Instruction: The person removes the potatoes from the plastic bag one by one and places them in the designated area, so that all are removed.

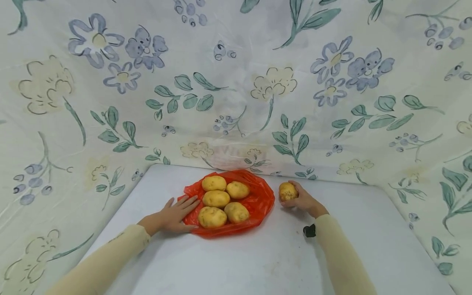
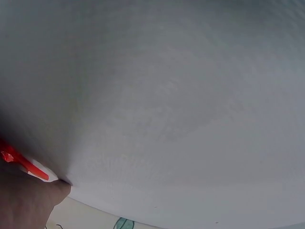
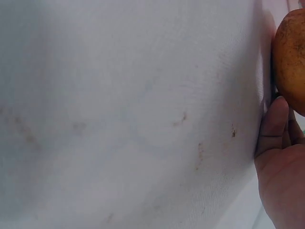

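Note:
Several yellow potatoes (image 1: pixel 216 199) lie together on a red plastic bag (image 1: pixel 261 200) spread on the white table. My left hand (image 1: pixel 177 215) rests with fingers spread on the bag's left edge; in the left wrist view only part of that hand (image 2: pixel 29 200) shows, beside a bit of red plastic (image 2: pixel 28 164). To the right of the bag, my right hand (image 1: pixel 303 200) grips a single potato (image 1: pixel 287 192) between thumb and fingers. The right wrist view shows this potato (image 3: pixel 291 62) at the right edge, with the thumb of my right hand (image 3: pixel 285 162) below it.
A small black object (image 1: pixel 309 231) is by the right sleeve's cuff. Brown specks of dirt (image 3: pixel 181 120) mark the white table (image 1: pixel 236 262). Floral cloth (image 1: pixel 236 114) hangs behind the table and at both sides.

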A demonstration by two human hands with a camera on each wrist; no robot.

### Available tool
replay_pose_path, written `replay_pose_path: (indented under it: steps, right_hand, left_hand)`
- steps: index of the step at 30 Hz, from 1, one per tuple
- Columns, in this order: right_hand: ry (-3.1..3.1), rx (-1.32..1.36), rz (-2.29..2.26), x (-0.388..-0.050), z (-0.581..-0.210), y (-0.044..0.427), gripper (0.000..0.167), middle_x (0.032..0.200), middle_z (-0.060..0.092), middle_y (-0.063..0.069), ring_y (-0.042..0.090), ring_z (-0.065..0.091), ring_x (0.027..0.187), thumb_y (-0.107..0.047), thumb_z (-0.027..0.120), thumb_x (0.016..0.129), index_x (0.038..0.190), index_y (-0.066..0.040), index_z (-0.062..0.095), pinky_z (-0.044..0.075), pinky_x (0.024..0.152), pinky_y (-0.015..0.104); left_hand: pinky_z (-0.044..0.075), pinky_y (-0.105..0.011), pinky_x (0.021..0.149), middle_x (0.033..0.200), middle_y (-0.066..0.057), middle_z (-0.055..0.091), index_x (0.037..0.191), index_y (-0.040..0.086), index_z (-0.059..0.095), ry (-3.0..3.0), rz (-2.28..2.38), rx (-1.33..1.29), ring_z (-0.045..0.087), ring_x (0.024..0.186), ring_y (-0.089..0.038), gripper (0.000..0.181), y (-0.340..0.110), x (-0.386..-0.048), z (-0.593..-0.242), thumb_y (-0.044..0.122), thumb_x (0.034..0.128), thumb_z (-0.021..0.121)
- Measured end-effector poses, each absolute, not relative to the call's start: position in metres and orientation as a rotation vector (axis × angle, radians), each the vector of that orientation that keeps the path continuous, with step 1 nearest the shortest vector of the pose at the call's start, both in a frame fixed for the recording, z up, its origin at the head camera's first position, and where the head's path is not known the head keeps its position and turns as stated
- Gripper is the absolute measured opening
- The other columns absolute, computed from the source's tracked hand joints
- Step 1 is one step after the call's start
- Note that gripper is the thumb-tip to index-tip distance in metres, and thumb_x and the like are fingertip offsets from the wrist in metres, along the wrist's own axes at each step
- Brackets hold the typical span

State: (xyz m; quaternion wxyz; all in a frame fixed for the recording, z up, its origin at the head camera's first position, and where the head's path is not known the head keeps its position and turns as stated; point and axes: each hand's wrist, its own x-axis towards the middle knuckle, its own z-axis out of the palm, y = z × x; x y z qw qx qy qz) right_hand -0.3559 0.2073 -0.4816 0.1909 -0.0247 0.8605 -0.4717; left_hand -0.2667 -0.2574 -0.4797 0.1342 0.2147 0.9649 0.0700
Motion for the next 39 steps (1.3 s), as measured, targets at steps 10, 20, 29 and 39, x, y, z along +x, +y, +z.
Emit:
replay_pose_path:
  steps: [10,20,29,39]
  right_hand:
    - [2.386,-0.017,-1.363,-0.357,-0.483,0.205,0.104,0.150,0.033,0.016,0.038,0.036,0.131,-0.034,0.082,0.078,0.157,-0.026,0.015,0.031,0.112,0.062]
    - [2.422,0.015,-1.341,-0.351,-0.483,0.201,0.101,0.149,0.035,0.018,0.039,0.037,0.130,-0.031,0.081,0.078,0.156,-0.023,0.017,0.033,0.111,0.061]
    - [2.448,0.015,-1.357,-0.354,-0.481,0.199,0.099,0.147,0.038,0.017,0.037,0.040,0.128,-0.029,0.081,0.078,0.155,-0.018,0.020,0.033,0.111,0.059]
    - [2.442,0.064,-1.350,-0.353,-0.486,0.198,0.100,0.147,0.039,0.018,0.037,0.039,0.130,-0.028,0.082,0.076,0.154,-0.012,0.021,0.033,0.113,0.059]
  left_hand:
    - [0.005,-0.074,0.113,0.166,-0.012,0.015,0.158,0.014,0.021,2.794,0.200,0.640,0.011,0.151,-0.043,0.094,-0.257,-0.266,-0.482,0.070,0.0886,0.051]
    - [0.003,-0.075,0.113,0.166,-0.012,0.016,0.158,0.014,0.023,2.801,0.222,0.623,0.011,0.152,-0.043,0.095,-0.256,-0.263,-0.481,0.071,0.0875,0.051]
    - [0.003,-0.075,0.113,0.166,-0.012,0.017,0.158,0.014,0.023,2.822,0.224,0.624,0.012,0.151,-0.043,0.094,-0.255,-0.263,-0.478,0.071,0.0879,0.050]
    - [0.002,-0.074,0.113,0.166,-0.010,0.016,0.158,0.015,0.024,2.818,0.217,0.613,0.011,0.152,-0.042,0.094,-0.256,-0.263,-0.482,0.072,0.0873,0.050]
